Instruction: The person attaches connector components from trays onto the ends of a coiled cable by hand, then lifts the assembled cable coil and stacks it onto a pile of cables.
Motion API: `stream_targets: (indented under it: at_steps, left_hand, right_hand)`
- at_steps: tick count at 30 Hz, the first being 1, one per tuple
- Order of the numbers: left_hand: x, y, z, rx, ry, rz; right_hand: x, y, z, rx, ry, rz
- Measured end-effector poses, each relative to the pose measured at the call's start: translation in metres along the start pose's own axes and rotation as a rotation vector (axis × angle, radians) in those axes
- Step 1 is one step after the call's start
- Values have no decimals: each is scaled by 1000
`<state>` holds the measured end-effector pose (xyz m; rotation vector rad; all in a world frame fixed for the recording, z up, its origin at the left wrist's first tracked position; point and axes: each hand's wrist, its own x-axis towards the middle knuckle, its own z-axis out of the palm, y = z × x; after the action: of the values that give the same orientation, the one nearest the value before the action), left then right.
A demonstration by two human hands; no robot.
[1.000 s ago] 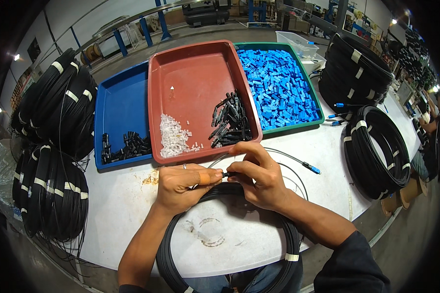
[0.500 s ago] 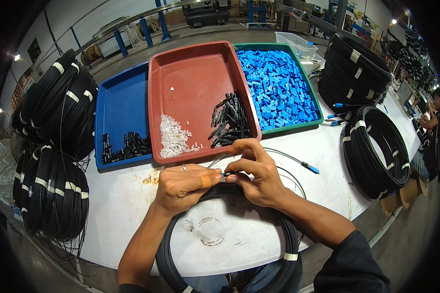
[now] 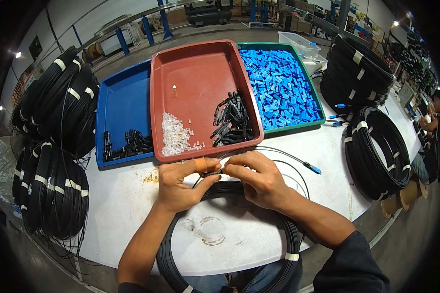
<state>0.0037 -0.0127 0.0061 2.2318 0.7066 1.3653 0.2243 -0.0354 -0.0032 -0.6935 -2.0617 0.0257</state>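
Note:
My left hand pinches a small dark cable connector between thumb and fingers, an orange wrap round one finger. Meeting it from the right, my right hand has thumb and fingertips pressed together at the connector's end; whatever is in that pinch is hidden. Both hands are above the far rim of a black cable coil that leans from the white table toward my lap. A loose cable end with a blue-tipped connector lies on the table to the right of my hands.
Beyond my hands stand a blue tray with black parts, a red tray with clear and black pieces, and a green tray full of blue connector housings. Black cable coils flank the left; more coils stand right. A co-worker is far right.
My left fingers have opened out from their folded grip, showing the dark connector between them. My right hand's raised forefinger has come down, and its fingertips have shifted slightly left.

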Motion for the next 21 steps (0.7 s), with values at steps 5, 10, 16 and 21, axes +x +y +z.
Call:
stream_targets:
  at_steps: [5, 10, 16, 21]
  left_hand:
    - [-4, -6, -2, -86, 96, -98]
    - [-5, -7, -1, -94, 124, -93]
    - [-6, -5, -3, -77, 109, -91]
    - [-6, -7, -3, -78, 92, -42]
  right_hand:
    - [2, 5, 1, -62, 50, 13]
    - [2, 2, 3, -35, 47, 60]
    - [2, 1, 3, -18, 27, 77]
    - [1, 0, 3, 48, 26, 96]
